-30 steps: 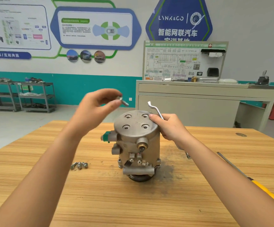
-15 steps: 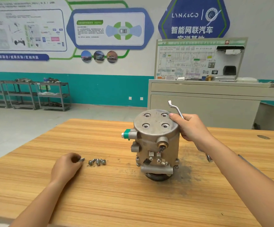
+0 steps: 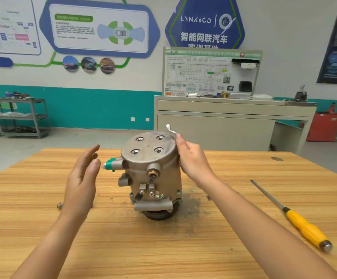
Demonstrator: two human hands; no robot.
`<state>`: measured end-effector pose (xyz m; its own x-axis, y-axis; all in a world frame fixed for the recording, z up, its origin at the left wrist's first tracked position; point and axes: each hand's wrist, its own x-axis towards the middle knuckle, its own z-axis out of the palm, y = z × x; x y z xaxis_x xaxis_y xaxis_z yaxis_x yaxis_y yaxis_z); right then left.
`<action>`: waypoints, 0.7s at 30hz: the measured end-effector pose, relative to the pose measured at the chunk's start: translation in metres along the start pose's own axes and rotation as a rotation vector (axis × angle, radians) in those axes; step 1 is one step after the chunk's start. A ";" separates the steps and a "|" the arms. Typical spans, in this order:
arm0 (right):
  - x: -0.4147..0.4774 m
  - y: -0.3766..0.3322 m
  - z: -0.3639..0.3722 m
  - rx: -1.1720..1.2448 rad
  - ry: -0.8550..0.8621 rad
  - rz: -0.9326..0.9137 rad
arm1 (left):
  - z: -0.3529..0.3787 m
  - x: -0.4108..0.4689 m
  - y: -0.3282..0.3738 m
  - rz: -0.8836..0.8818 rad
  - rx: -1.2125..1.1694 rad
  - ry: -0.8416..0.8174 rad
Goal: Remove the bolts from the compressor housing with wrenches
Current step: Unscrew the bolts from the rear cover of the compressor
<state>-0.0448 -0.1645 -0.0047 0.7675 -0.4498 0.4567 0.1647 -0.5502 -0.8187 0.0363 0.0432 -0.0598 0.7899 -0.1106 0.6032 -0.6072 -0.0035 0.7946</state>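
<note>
left hand (image 3: pixel 82 178) open, fingers straight, holding nothing. compressor (image 3: pixel 151 172) stands on table (image 3: pixel 123 248) just right of those fingers, not touching; long axis vertical. green-capped port (image 3: pixel 109 165) points at left palm. right hand (image 3: pixel 191 160) nearer: pressed on housing's right side, curled round wrench (image 3: pixel 170 128), tip above thumb. four top holes (image 3: pixel 136 152) look empty; top bolts likely all out. loose bolt (image 3: pixel 59 206) beside left wrist. wall sign (image 3: pixel 204 23) reads "lynk&co", 智能网联汽车.

Wrench (image 3: pixel 168 128) mostly behind right hand (image 3: pixel 191 160)
</note>
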 end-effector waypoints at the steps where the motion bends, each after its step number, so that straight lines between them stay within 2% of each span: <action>1: -0.007 0.006 0.002 -0.002 0.028 -0.005 | 0.014 -0.002 0.012 0.066 0.027 -0.047; 4: -0.029 0.036 0.000 -0.033 0.122 -0.008 | 0.038 -0.005 0.023 0.166 0.161 -0.028; 6: -0.037 0.062 -0.009 -0.151 0.131 0.052 | 0.039 -0.003 0.021 0.181 0.188 0.006; 11: -0.038 0.124 -0.036 -0.829 -0.050 0.311 | 0.036 0.000 0.017 0.233 0.237 0.003; 14: -0.030 0.143 -0.051 -1.080 -0.067 0.346 | 0.034 0.002 0.017 0.233 0.224 -0.002; 18: -0.024 0.151 -0.055 -1.267 -0.116 0.327 | 0.034 0.000 0.017 0.243 0.222 -0.006; 21: -0.025 0.154 -0.053 -1.280 -0.120 0.335 | 0.036 -0.002 0.017 0.267 0.223 -0.003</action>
<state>-0.0713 -0.2757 -0.1237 0.7164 -0.6650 0.2112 -0.6871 -0.7249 0.0483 0.0210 0.0078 -0.0498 0.6002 -0.1403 0.7874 -0.7967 -0.1914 0.5732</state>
